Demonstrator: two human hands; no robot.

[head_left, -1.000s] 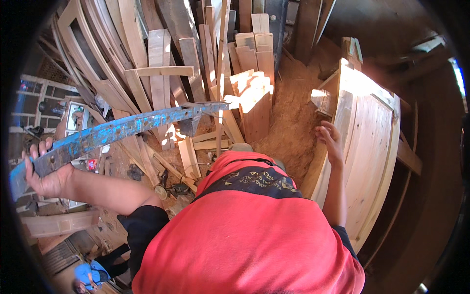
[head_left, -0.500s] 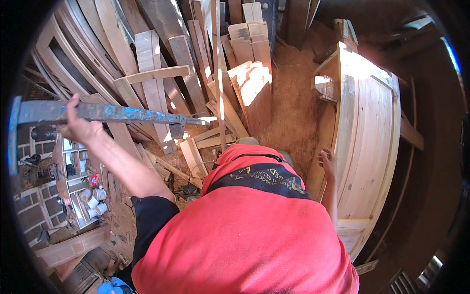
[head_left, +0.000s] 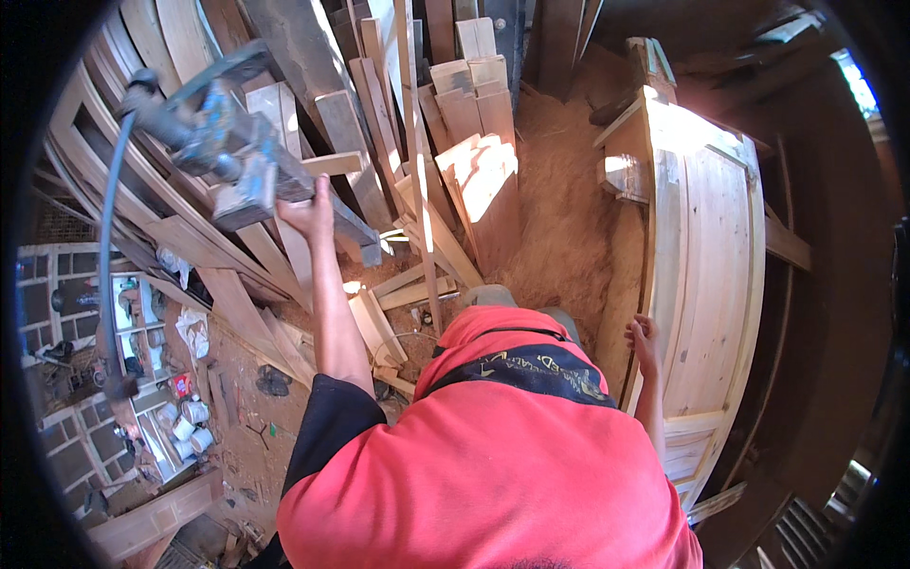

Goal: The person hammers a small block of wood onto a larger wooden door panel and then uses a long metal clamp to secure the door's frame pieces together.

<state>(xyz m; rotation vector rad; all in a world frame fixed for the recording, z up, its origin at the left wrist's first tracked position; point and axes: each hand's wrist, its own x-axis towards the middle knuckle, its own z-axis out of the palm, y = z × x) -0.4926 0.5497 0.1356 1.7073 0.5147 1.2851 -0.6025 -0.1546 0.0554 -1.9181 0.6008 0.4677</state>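
My left hand (head_left: 311,216) is wrapped round the bar of a long metal bar clamp (head_left: 254,190) with worn blue paint. The clamp is raised at the left, its screw end and curved handle pointing up and away, and its other end slanting down to the right. Behind it lean wooden boards. My right hand (head_left: 644,339) hangs with fingers loosely bent and apart, nothing visible in it. It is beside the left edge of a panelled wooden door (head_left: 711,275); whether it touches the edge I cannot tell.
Several boards (head_left: 464,104) and curved frames (head_left: 95,142) lean at the far left and middle. A narrow upright strip (head_left: 417,142) stands ahead of me. Sawdust covers the floor (head_left: 559,190). White tins (head_left: 194,412) sit on a shelf at the left.
My left hand has moved right and farther away, swinging the clamp round so that its screw end shows. My right hand has dropped slightly nearer.
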